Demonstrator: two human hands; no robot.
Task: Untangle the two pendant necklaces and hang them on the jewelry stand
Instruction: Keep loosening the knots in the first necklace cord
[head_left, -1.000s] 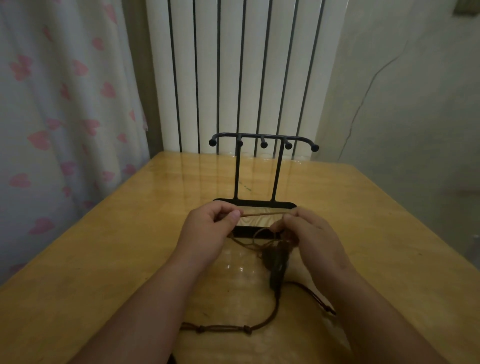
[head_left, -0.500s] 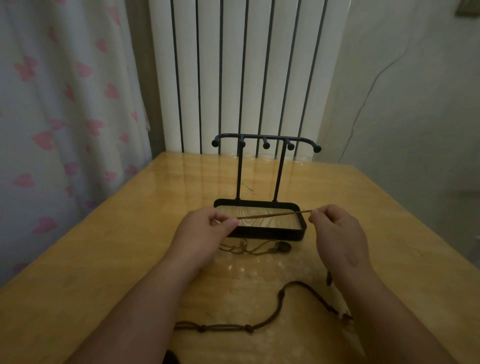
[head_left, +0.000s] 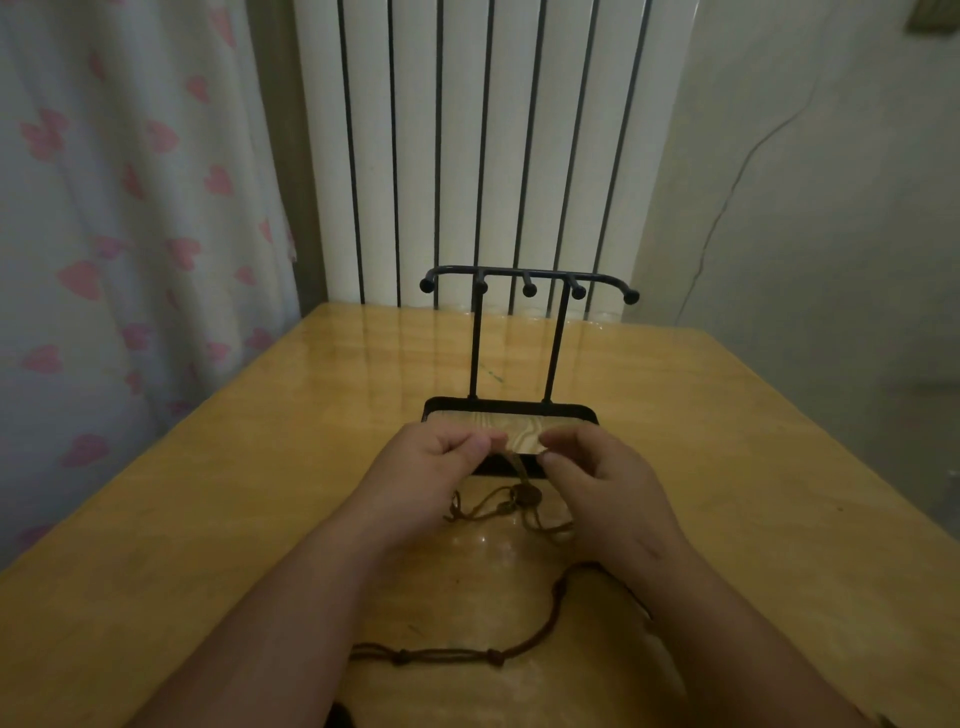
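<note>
Necklace of tan cord (head_left: 523, 496) hangs from left hand's (head_left: 431, 467) pinch just before jewelry stand (head_left: 511, 406) base, pendant dangling. Right hand (head_left: 602, 473) curled alongside, grip unclear. Hook bar (head_left: 504, 270) rises straight beyond both hands; dark cord necklace (head_left: 496, 657) lies farther from stand.

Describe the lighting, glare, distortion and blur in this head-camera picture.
Head view: dim, warm lighting; glare streaks on the glossy table around the jewelry stand; the wide-angle lens makes the radiator bars converge downward; the lighter necklace between left hand and right hand looks soft.
</note>
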